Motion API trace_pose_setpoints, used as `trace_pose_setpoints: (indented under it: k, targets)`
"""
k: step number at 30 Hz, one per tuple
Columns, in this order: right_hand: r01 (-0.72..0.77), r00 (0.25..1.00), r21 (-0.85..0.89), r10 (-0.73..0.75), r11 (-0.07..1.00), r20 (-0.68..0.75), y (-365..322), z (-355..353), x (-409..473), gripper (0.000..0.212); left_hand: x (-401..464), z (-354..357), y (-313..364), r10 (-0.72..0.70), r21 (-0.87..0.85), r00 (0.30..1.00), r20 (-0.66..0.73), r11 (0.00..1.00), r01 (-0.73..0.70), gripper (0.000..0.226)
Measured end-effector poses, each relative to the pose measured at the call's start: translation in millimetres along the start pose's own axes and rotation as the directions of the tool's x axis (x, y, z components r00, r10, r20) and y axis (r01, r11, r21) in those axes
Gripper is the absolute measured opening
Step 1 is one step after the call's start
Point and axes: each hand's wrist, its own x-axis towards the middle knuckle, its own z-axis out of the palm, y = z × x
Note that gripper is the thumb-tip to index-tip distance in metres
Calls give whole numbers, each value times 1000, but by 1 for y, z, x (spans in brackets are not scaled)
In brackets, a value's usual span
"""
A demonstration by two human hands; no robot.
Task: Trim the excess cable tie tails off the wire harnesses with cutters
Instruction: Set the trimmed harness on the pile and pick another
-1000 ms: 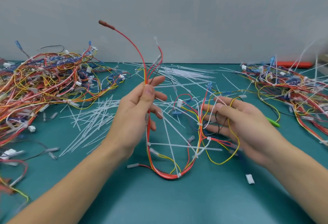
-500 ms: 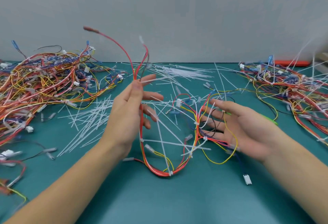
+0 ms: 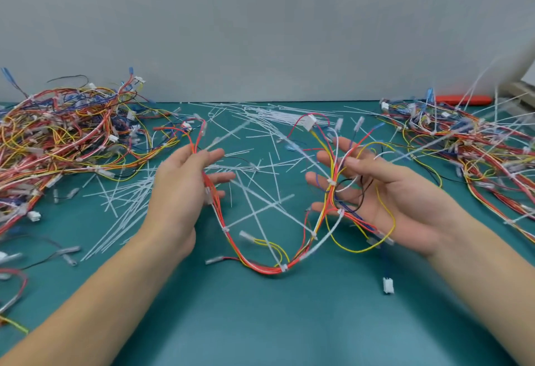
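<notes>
Red-orange-yellow wire harness (image 3: 278, 267), bearing untrimmed white cable ties, is sagging lower between both hands above the teal table (image 3: 289, 322), its raised ends now dropping. Left hand (image 3: 179, 192) is loosely pinching one end; right hand (image 3: 385, 197), fingers straight, is cradling the other. No cutters held, so trimming is awaiting.

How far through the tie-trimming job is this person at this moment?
Well underway, judging by the cut tails strewn on the mat. In hand: one harness slung between left hand and right hand, long tails uncut, no cutters visible. Left: the right pile, bristling with tails.
</notes>
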Motion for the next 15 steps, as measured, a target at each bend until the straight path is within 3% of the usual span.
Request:
trace_pose_setpoints:
  k: [4,8,15]
  targets:
    - [62,998,21,-62,998,12,-1,-3,2,42,4,-5,7,26,-32,997,-66,999,-29,22]
    - [123,992,13,-122,992,-36,-2,-6,6,45,6,-11,9,-58,-157,993,-99,987,42,21]
    - [158,981,-72,-165,985,-104,-2,-10,6,32,7,-13,9,-241,-238,970,26,941,240,16]
